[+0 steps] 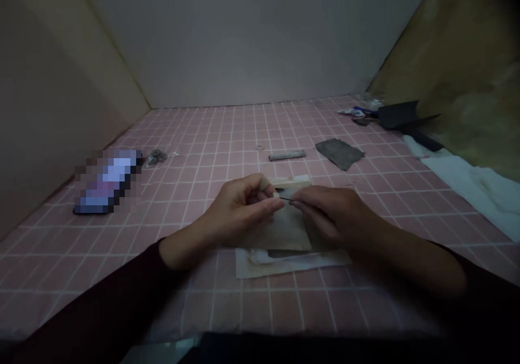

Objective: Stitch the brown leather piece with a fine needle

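My left hand is closed in a pinch on a small pale piece, held between thumb and forefinger. From the right, my right hand grips a thin dark metal tool; its tip meets or nearly touches the pale piece, and its exact kind is too small to make out. Below both hands lies a flat greyish board or sheet, resting on white paper. A pale wooden strip crosses the far end of that sheet, partly hidden by my fingers.
Beyond my hands are a rolled grey tube, a small ring and a grey sandpaper-like sheet. A blurred phone lies left near a small bag. At right sit a black dustpan-like object and white cloth.
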The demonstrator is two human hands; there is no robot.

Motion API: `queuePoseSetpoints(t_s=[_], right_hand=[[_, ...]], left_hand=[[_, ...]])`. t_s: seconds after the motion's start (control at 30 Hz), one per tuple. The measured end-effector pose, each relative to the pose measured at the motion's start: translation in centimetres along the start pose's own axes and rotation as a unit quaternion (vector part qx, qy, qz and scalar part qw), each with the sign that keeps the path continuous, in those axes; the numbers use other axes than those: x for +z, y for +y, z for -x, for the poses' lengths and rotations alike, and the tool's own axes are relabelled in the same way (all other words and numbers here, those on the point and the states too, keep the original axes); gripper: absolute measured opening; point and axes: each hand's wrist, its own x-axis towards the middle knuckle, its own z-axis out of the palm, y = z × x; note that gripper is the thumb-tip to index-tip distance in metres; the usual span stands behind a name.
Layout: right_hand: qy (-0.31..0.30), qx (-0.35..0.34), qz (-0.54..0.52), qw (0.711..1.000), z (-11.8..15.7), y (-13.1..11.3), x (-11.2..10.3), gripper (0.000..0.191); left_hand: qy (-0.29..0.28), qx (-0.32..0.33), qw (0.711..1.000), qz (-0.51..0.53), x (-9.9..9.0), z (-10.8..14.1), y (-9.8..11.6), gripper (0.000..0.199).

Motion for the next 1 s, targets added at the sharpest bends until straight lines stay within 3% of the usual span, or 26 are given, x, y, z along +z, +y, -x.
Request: queuePoseSetpoints(t_s=[0.1, 0.27, 0.33, 0.43, 0.5, 0.57, 0.67, 0.73, 0.8, 0.87, 0.93, 1.0], right_hand=[[-0.001, 0.002, 0.000, 1.000, 0.0, -0.1, 0.0, 0.019], [-0.134, 0.062, -0.143, 0.979, -0.4, -0.5, -1.2, 0.029], [-0.130, 0.058, -0.138, 0.980, -0.4, -0.5, -1.3, 0.027], [-0.052, 0.012, -0.037, 0.998, -0.1, -0.2, -0.6, 0.023], [-0.011, -0.011, 0.010, 1.000, 0.1, -0.1, -0.1, 0.019], [-0.005, -0.009, 0.012, 1.000, 0.1, -0.1, 0.0, 0.018], [-0.080, 0.037, -0.087, 0.992, -0.2, -0.3, -0.7, 0.025], [-0.153, 0.073, -0.193, 0.966, -0.5, -0.5, -1.3, 0.031], [-0.183, 0.090, -0.248, 0.947, -0.6, -0.5, -1.5, 0.032], [-0.145, 0.073, -0.198, 0.967, -0.5, -0.4, -1.2, 0.029], [-0.071, 0.039, -0.083, 0.993, -0.3, -0.2, -0.6, 0.023], [-0.016, 0.003, 0.007, 1.000, 0.0, 0.0, 0.0, 0.019]], left_hand=[[0.008, 0.025, 1.000, -0.003, 0.0, -0.1, -0.2, 0.021], [0.016, 0.168, 0.957, -0.235, -0.3, -0.1, -0.6, 0.016], [0.009, 0.154, 0.965, -0.212, -0.3, -0.1, -0.5, 0.017], [-0.011, 0.064, 0.995, -0.081, -0.2, 0.0, -0.2, 0.022], [-0.018, 0.019, 1.000, -0.015, -0.2, 0.0, -0.1, 0.023], [-0.008, 0.026, 0.999, -0.027, -0.2, 0.0, -0.1, 0.022], [0.004, 0.111, 0.980, -0.163, -0.4, 0.0, -0.3, 0.018], [0.002, 0.165, 0.958, -0.235, -0.5, 0.0, -0.4, 0.015], [0.001, 0.185, 0.950, -0.251, -0.6, 0.0, -0.4, 0.015], [0.002, 0.161, 0.962, -0.221, -0.5, 0.0, -0.4, 0.017], [-0.001, 0.101, 0.981, -0.164, -0.4, 0.0, -0.2, 0.020], [-0.011, 0.039, 0.995, -0.096, -0.3, 0.0, -0.1, 0.023]])
